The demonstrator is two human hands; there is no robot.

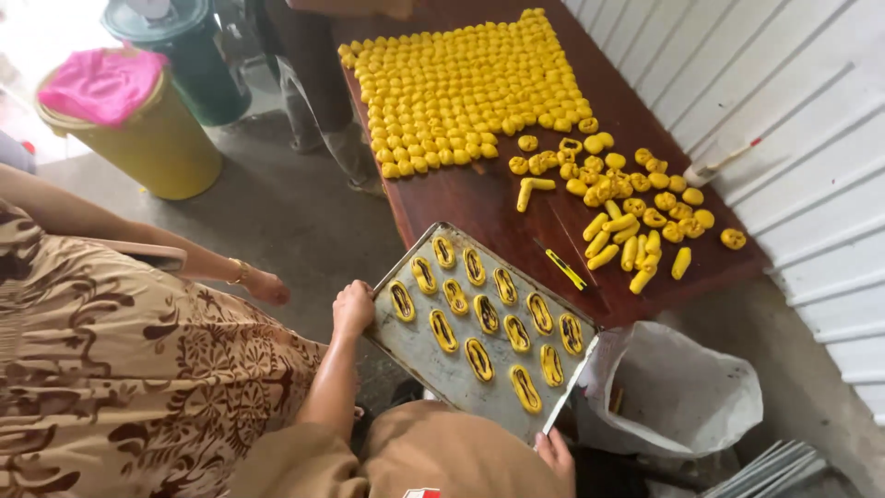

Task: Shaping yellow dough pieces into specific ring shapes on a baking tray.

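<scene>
My left hand [353, 309] grips the left edge of a grey metal baking tray [422, 361]. My right hand [555, 454] holds the tray's near right corner. The tray is held tilted beside a dark wooden table [479, 198] and carries several yellow oval dough loops [478, 360] in rows. On the table lies a large block of small yellow dough balls [461, 83]. To its right are loose dough sticks [622, 242] and small rings [572, 146].
A yellow and black utility knife [564, 269] lies near the table's front edge. A white plastic bag [682, 392] sits below the table. A person in a patterned dress [120, 369] reaches an arm at left; another stands at top. Yellow bucket [147, 138], green bin [194, 55], white panelled wall [793, 111].
</scene>
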